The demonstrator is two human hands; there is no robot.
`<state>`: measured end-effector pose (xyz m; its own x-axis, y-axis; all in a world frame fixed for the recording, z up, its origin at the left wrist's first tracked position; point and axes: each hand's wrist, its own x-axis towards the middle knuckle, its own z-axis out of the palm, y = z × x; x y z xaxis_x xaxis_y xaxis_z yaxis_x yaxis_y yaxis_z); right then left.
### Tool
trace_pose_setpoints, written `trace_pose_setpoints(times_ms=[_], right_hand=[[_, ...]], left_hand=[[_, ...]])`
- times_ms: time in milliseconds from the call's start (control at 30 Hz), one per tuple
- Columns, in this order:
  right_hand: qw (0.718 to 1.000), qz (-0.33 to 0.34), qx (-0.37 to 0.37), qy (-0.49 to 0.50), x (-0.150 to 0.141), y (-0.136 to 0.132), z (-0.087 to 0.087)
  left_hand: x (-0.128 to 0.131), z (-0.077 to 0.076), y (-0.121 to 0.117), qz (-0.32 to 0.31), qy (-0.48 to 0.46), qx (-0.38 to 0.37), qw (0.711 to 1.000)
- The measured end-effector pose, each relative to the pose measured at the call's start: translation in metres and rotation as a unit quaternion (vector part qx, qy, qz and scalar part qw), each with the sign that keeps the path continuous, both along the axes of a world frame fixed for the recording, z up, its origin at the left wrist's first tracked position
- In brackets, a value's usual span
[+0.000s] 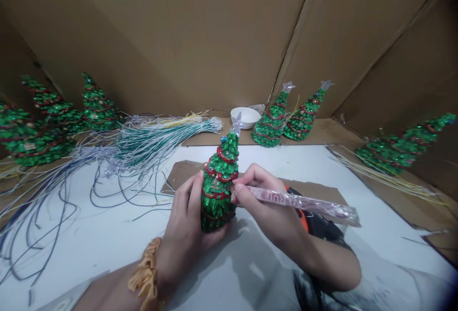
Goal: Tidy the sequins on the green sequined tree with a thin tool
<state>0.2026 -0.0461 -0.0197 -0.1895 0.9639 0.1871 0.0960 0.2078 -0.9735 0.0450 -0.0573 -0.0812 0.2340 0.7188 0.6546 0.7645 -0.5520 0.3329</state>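
A small glittery green Christmas tree with red garlands and a clear star on top leans slightly right in front of me. My left hand is closed around its left side and base. A slim stick in clear plastic wrap, with pink lettering, lies between the thumb and fingers of my right hand. The near end of that stick meets the tree's right side; its tip is hidden by my fingers. An orange scrunchie sits on my left wrist.
Several similar trees stand at the left, back right and far right. Bundles of green, white and blue wires spread over the left. Behind sits a white bowl. A black-and-orange object lies partly under my right arm. Cardboard walls enclose the table.
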Motion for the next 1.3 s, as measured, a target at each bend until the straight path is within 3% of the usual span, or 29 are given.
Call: trace_pose_setpoints(times_ms=[167,700,967,1300], right_hand=[[0.998,-0.021,-0.028,0.047,-0.001,0.000,-0.003],[1.000,-0.007,0.023,-0.014,0.002,0.000,-0.006],[0.979,-0.055,0.150,-0.125,-0.002,0.005,-0.003],[0.993,0.059,0.039,-0.093,0.009,0.017,0.005]], left_hand=[[-0.001,0.000,0.001,-0.001,-0.001,0.014,1.000],[0.000,0.000,-0.001,0.003,-0.002,-0.006,1.000],[0.001,0.001,-0.001,0.000,0.006,0.005,1.000],[0.000,0.001,0.000,0.006,-0.003,-0.011,1.000]])
